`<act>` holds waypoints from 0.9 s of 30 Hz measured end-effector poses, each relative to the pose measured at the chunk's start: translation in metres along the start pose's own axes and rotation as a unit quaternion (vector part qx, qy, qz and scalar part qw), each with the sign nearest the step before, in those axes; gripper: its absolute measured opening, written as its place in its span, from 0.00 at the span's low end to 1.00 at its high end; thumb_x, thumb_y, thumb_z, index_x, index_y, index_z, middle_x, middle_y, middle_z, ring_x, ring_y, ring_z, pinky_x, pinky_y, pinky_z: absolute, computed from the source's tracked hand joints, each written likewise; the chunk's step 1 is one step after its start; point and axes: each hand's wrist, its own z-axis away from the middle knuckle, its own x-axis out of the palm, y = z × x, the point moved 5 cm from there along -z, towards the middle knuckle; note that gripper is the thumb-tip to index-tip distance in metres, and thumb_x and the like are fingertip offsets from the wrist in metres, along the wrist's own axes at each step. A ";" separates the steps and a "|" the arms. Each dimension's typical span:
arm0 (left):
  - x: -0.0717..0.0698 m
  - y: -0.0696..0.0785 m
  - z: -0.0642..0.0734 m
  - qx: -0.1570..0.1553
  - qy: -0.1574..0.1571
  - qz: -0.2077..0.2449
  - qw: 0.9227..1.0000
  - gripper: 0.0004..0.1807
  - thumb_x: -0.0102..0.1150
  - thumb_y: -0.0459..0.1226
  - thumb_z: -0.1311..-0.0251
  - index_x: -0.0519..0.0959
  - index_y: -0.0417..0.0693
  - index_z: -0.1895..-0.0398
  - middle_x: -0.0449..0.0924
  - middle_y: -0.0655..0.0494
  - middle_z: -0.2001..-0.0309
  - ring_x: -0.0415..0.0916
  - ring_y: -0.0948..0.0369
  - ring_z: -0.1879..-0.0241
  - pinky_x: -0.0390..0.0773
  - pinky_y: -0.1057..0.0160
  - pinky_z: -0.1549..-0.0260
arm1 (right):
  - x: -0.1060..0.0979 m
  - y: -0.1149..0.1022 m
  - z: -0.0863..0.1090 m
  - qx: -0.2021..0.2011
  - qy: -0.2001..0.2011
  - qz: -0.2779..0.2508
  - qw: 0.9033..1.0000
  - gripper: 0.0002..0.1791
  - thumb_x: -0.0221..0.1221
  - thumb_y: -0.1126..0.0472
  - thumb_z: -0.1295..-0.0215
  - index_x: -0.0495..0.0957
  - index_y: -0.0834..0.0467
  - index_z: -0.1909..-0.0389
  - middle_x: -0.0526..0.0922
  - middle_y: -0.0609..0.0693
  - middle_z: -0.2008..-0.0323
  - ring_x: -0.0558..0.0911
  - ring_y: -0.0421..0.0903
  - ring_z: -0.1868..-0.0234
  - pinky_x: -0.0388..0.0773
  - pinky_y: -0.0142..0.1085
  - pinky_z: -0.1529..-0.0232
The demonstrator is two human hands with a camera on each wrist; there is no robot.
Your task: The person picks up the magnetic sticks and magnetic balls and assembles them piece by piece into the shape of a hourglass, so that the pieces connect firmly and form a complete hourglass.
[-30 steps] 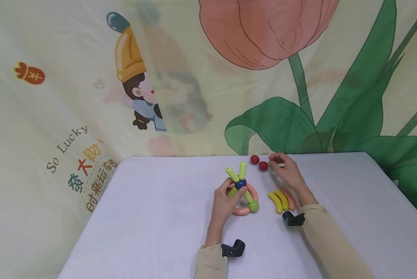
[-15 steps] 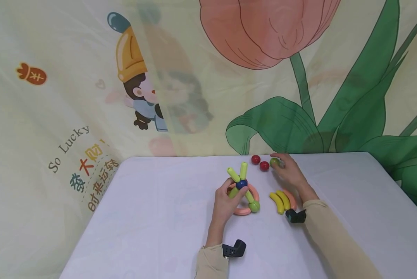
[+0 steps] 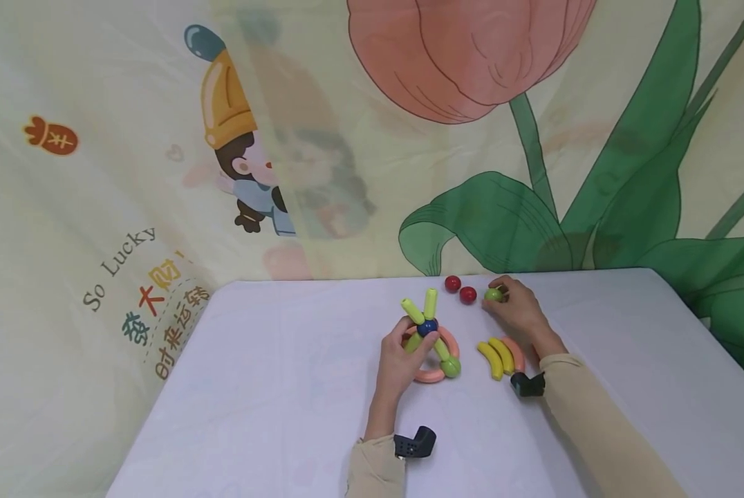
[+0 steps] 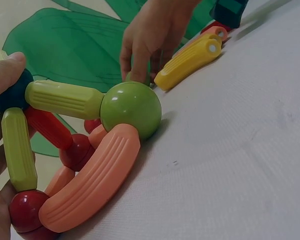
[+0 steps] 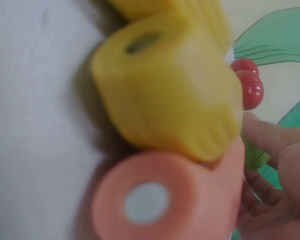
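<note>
My left hand (image 3: 399,360) holds a construction of magnetic sticks and balls at its blue ball (image 3: 428,328), the thumb pressed against it. Two light green sticks (image 3: 431,304) point up from that ball. Below, light green sticks and a red stick (image 4: 51,129) run down to a green ball (image 4: 131,110) and red balls (image 4: 76,151), joined by a ring of curved pink sticks (image 4: 92,182). Near the table's back edge my right hand (image 3: 523,311) pinches another green ball (image 3: 493,294), partly hidden by the fingers in the right wrist view.
Two loose red balls (image 3: 468,295) lie left of my right hand. Nearer, two curved yellow sticks (image 3: 496,358) and a curved pink stick (image 3: 514,354) lie side by side below my right wrist. A printed cloth (image 3: 322,138) hangs behind the white table (image 3: 272,401).
A green ball, out of sight one second ago, shows between my right fingers, and has shifted slightly right and nearer since half a second ago. My left hand keeps its hold.
</note>
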 end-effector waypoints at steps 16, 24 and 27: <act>-0.001 0.003 0.002 0.014 -0.001 -0.003 1.000 0.20 0.61 0.55 0.44 0.76 0.60 0.50 0.81 0.61 0.54 0.74 0.59 0.58 0.75 0.63 0.56 | -0.010 -0.008 0.011 -0.001 0.026 -0.070 0.997 0.27 0.59 0.49 0.39 0.68 0.62 0.46 0.73 0.62 0.50 0.71 0.55 0.51 0.74 0.38 0.56; -0.001 0.005 0.000 0.033 0.002 -0.002 0.999 0.19 0.61 0.52 0.43 0.76 0.59 0.50 0.81 0.60 0.53 0.74 0.57 0.57 0.74 0.63 0.57 | -0.011 -0.017 0.021 -0.017 0.058 -0.095 0.994 0.24 0.62 0.48 0.41 0.73 0.60 0.52 0.76 0.56 0.60 0.72 0.49 0.60 0.72 0.30 0.64; -0.001 0.005 0.000 0.029 0.002 -0.003 1.000 0.19 0.61 0.53 0.43 0.76 0.59 0.50 0.81 0.60 0.53 0.74 0.57 0.57 0.75 0.62 0.58 | -0.011 -0.019 0.024 -0.022 0.056 -0.103 0.993 0.24 0.62 0.47 0.41 0.73 0.61 0.52 0.76 0.56 0.60 0.73 0.48 0.61 0.73 0.30 0.64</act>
